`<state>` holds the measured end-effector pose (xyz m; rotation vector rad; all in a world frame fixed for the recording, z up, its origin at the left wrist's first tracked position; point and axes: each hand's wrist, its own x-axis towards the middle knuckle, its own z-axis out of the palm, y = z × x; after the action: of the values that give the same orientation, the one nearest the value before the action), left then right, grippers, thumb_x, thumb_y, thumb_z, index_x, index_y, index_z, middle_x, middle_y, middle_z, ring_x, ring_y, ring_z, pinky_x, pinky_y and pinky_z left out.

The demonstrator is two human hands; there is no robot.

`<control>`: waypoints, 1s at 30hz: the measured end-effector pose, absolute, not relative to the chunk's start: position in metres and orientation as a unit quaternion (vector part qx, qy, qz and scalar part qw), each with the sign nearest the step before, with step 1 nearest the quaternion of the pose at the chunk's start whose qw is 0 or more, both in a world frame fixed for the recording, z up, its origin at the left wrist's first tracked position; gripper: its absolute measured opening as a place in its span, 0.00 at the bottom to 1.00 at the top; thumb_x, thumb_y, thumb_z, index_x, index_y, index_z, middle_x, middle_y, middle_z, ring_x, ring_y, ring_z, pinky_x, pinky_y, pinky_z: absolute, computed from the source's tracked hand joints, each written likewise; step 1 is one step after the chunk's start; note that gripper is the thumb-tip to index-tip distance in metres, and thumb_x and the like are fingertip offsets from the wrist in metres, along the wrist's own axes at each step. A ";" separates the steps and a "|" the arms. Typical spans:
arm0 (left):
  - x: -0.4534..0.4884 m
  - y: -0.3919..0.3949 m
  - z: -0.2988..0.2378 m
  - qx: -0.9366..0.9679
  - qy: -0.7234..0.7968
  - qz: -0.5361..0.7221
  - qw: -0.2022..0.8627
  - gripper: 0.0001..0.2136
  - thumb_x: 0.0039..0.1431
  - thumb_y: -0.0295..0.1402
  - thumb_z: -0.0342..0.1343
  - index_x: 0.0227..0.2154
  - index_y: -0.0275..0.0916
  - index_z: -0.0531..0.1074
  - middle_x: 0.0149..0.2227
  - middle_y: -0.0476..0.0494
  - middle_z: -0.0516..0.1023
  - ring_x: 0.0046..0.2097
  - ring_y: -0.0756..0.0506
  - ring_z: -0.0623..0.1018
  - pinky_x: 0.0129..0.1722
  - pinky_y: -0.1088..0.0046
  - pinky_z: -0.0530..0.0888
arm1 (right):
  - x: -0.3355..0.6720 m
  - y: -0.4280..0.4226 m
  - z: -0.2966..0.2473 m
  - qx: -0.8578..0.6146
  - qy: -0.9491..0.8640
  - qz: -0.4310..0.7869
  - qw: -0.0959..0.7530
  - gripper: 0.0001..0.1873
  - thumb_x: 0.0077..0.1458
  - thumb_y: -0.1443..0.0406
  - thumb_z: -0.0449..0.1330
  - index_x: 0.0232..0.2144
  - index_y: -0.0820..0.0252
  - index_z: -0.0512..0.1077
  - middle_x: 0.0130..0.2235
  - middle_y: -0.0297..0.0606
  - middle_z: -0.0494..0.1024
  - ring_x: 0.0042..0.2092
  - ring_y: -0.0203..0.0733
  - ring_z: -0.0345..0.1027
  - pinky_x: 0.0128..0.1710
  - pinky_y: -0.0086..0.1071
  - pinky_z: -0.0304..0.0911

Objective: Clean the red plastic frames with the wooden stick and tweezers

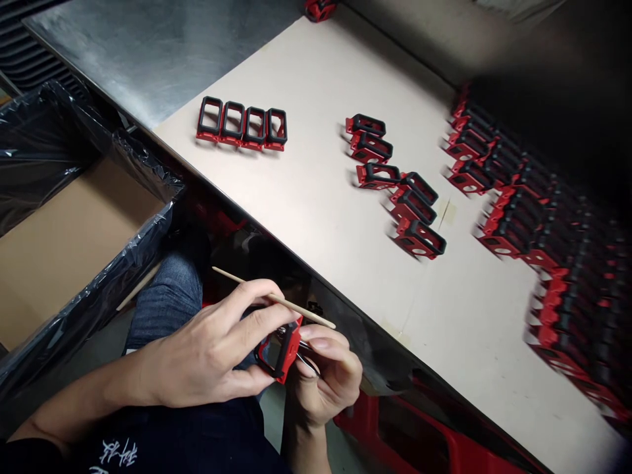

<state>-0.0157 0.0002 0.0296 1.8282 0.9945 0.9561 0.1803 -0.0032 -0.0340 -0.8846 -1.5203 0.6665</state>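
My left hand (217, 349) is closed around a small red-and-black plastic frame (291, 345), which is tilted above my lap. A thin wooden stick (309, 316) is tucked between the fingers of the same hand and lies across the top of the frame. Close against the frame's right side, my right hand (333, 372) pinches a thin, dark, shiny tool (309, 363), mostly hidden by the fingers, so its kind is unclear.
On the pale tabletop (306, 217) stand a row of similar frames (254, 125), a loose group (378, 174) and a large block of them (567, 263) at right. A cardboard box (83, 224) lined with black plastic is at left. A metal surface (162, 46) lies beyond.
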 end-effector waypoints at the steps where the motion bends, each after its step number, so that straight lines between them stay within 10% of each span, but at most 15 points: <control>1: -0.016 0.000 0.030 0.727 0.396 0.379 0.414 0.23 0.63 0.19 0.60 0.59 0.35 0.66 0.59 0.35 0.68 0.60 0.43 0.75 0.63 0.72 0.73 | 0.181 -0.003 -0.035 -0.373 -0.656 0.285 0.591 0.08 0.68 0.63 0.64 0.49 0.55 0.74 0.37 0.35 0.77 0.36 0.40 0.75 0.32 0.32 0.72; 30: -0.018 0.002 0.032 0.713 0.385 0.391 0.438 0.21 0.60 0.17 0.60 0.56 0.29 0.69 0.57 0.33 0.69 0.59 0.45 0.75 0.62 0.75 0.72 | 0.181 -0.001 -0.036 -0.356 -0.657 0.289 0.598 0.08 0.68 0.68 0.63 0.49 0.58 0.75 0.39 0.35 0.78 0.40 0.37 0.75 0.38 0.30 0.73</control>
<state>-0.0179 0.0023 0.0321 1.7717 0.9574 0.9710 0.1806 -0.0013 -0.0358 -0.8269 -1.5246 0.6709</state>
